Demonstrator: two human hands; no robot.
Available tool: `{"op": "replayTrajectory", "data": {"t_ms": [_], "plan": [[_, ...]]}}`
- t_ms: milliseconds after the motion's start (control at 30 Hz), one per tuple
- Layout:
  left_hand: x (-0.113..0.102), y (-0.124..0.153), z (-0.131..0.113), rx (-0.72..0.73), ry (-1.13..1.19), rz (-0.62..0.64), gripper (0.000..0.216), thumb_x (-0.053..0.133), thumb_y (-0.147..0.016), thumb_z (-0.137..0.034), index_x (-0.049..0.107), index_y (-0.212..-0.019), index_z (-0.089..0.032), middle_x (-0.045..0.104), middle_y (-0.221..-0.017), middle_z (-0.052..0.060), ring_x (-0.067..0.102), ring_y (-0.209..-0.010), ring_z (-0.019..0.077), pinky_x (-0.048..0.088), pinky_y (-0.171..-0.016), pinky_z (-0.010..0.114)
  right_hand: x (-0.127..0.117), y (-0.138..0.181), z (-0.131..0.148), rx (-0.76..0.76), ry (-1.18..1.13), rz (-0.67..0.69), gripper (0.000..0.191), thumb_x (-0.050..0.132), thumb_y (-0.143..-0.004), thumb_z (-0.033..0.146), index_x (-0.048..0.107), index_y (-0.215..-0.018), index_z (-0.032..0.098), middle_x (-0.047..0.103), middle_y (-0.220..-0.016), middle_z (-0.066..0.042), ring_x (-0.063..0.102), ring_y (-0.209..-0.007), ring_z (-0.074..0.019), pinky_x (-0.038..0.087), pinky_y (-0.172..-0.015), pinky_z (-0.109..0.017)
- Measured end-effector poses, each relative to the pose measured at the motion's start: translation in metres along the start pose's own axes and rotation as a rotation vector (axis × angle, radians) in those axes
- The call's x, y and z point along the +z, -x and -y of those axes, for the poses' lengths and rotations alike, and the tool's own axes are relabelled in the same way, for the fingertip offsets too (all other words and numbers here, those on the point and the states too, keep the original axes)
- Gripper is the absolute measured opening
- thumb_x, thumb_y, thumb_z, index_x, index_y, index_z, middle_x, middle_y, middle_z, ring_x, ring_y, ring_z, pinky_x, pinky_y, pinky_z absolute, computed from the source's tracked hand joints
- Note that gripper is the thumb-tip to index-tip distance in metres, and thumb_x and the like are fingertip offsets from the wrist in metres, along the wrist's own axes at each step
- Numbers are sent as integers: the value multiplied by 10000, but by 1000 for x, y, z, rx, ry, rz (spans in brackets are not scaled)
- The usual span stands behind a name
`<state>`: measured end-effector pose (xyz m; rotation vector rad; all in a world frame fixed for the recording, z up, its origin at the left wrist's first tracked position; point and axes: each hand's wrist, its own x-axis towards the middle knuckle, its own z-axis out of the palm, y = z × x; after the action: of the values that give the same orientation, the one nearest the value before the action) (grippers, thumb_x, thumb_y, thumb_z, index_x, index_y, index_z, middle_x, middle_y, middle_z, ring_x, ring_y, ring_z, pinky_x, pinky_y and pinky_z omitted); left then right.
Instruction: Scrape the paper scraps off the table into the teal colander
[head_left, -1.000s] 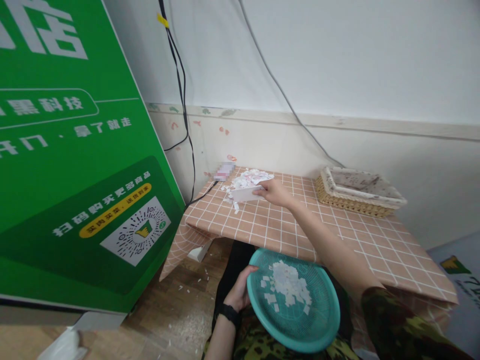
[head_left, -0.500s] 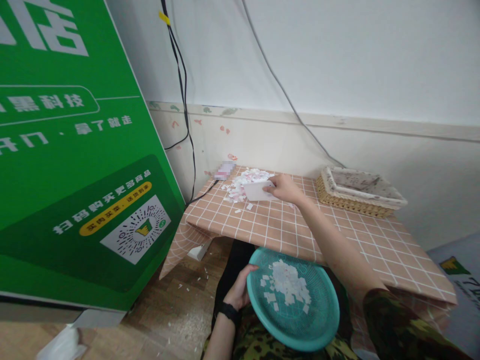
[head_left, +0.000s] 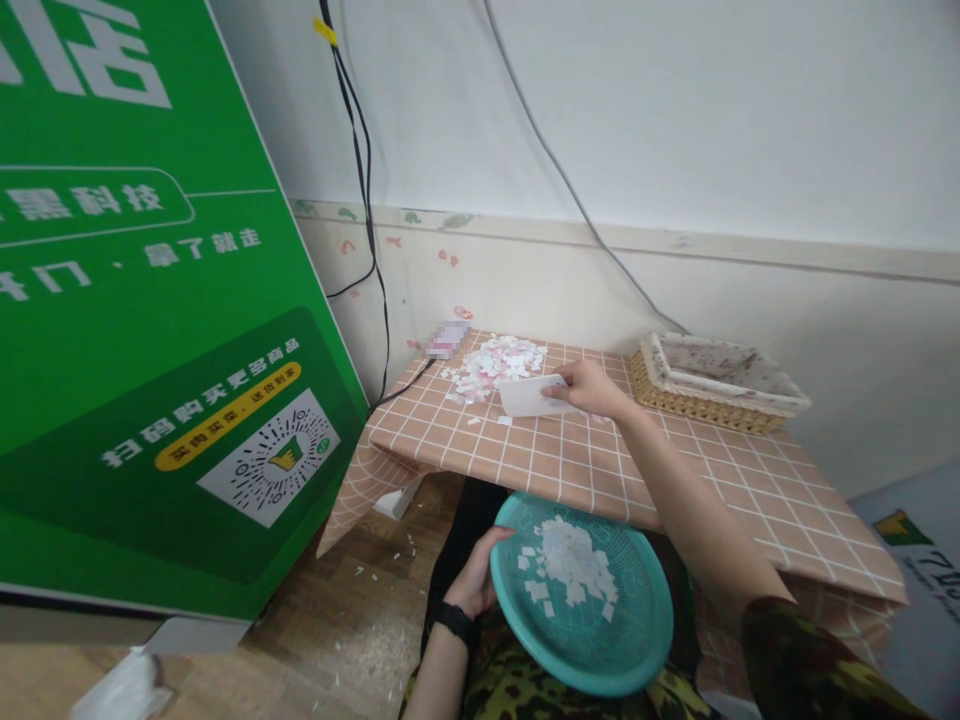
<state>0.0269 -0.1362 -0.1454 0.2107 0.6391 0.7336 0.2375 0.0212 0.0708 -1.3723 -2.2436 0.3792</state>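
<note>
My left hand (head_left: 481,577) is closed on the left rim of a round teal plastic basket (head_left: 630,640), thumb over the edge, the rest of the fingers hidden beneath. White paper scraps (head_left: 574,560) lie inside it. The basket is at my lap, just below the table's front edge. Over the table, my right hand (head_left: 589,388) pinches the right end of a flat white card-like plate (head_left: 526,396), tilted with its lower edge by the cloth. Behind and left of this plate spreads a pile of white and pinkish paper scraps (head_left: 495,362). A few loose pieces lie in front.
A brown checked cloth (head_left: 712,480) covers the table. A lined wicker basket (head_left: 712,395) stands at its back right. A blurred-out phone-like item (head_left: 448,340) with a black cable lies back left. Left stands a green sign panel (head_left: 225,300). Scraps litter the floor (head_left: 360,640).
My right hand has drawn the white plate a little to the right and toward me, away from the pile. My left hand keeps hold of the teal basket, nearly still.
</note>
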Motion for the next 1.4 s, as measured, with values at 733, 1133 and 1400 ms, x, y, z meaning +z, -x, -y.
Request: {"op": "replayTrajectory", "data": {"t_ms": [733,1133,1400], "plan": [[-32,60,-79,347,-106,-377,189,618,-721,-269,664,-804,-106,720,-675,76,653,-593,200,513,-611,312,90,72,16,286,-258,-390,343,505,-805,467,611,-672,169,555,-560,-16,471,-508,-139,310,-471,-254],[-33,73,-93,481,-54,-402,161,626,-723,-260,659,-810,-129,709,-637,38,648,-561,179,516,-578,291,107,30,45,151,-85,-300,312,461,-854,394,609,-676,185,609,-603,-25,523,-552,-152,307,-518,-246],[-27,74,-96,473,-41,-417,168,630,-710,-259,662,-792,-116,717,-662,58,652,-575,187,522,-606,304,107,54,54,-20,-177,-157,232,471,-853,230,660,-987,234,701,-895,-43,631,-794,-190,431,-723,-292]]}}
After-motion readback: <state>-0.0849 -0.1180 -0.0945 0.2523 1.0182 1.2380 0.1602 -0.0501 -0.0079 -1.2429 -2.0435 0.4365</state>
